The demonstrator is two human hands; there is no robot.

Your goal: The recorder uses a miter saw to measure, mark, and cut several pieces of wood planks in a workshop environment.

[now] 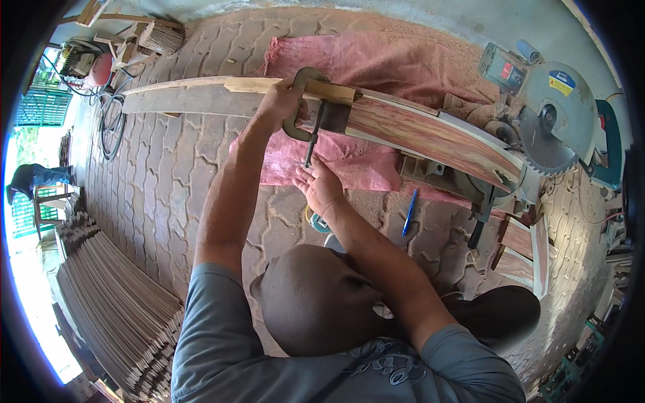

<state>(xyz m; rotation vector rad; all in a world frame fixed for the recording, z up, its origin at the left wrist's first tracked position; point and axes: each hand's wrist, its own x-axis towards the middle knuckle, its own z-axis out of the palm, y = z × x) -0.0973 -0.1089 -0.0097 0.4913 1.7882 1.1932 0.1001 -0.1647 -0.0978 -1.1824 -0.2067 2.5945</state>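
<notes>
My left hand [283,102] is closed around the frame of a metal G-clamp [293,127]. The clamp sits over a light wooden block [332,92] and a long board [195,101]. Below it, my right hand [318,187] is at the lower end of the clamp's screw [314,138], palm up, fingers loosely stretched and apart. Its fingertips look to be touching the screw's end. To the right of the clamp runs a reddish-brown grained board [430,134], reaching to a circular mitre saw [554,121] with a bare toothed blade.
Pink cloth [376,60] lies under the boards on the paving. A blue pen [410,211] and a second clamp [480,211] are near the saw. Stacked wooden strips [114,289] stand at left, with a coiled black hose [111,127] behind. My bent knees [316,295] are close below.
</notes>
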